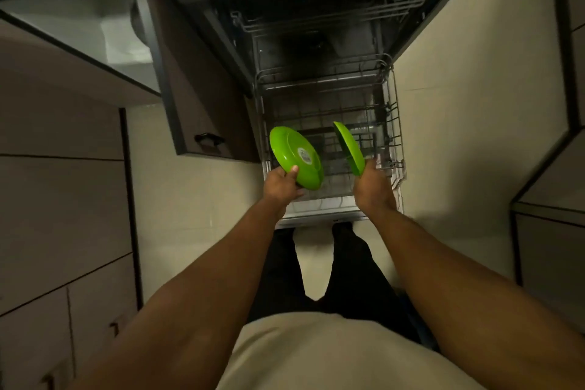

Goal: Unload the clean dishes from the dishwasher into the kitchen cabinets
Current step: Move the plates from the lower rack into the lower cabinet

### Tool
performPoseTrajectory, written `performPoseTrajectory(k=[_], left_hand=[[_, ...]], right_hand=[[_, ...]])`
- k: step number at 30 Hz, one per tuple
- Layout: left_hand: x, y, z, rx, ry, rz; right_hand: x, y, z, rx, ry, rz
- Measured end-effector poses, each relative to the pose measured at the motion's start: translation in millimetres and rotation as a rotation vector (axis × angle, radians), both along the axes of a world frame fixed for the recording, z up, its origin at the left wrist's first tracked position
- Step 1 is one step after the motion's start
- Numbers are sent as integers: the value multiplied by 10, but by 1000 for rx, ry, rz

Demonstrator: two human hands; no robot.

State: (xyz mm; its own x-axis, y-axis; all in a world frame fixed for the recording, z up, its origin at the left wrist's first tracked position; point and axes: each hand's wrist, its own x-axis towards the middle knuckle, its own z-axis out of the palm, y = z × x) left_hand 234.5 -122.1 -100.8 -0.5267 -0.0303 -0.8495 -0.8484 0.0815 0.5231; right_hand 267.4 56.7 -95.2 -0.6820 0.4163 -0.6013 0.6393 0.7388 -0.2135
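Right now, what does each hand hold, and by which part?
The left hand grips one green plate at its near rim; the right hand holds a second green plate, edge-on, by its near rim.

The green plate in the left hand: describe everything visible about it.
The green plate is round, glossy and bright lime, plastic by its look. Its underside faces the camera, with a white barcode sticker near the middle. It is tilted, held above the pulled-out lower rack, and the left hand pinches its near rim, thumb on the underside.

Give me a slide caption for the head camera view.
Left hand and right hand each lift a green plate over the pulled-out lower dishwasher rack.
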Motion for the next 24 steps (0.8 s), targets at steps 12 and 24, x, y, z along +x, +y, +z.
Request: performPoseTrajectory(k=[12, 24], left_hand=[[470, -1010, 117, 11, -42, 131], [838, -1467, 350, -30, 12, 336]], right_hand=[[259, -808, 358, -25, 40, 156], [390, -1082, 514, -61, 43, 421]])
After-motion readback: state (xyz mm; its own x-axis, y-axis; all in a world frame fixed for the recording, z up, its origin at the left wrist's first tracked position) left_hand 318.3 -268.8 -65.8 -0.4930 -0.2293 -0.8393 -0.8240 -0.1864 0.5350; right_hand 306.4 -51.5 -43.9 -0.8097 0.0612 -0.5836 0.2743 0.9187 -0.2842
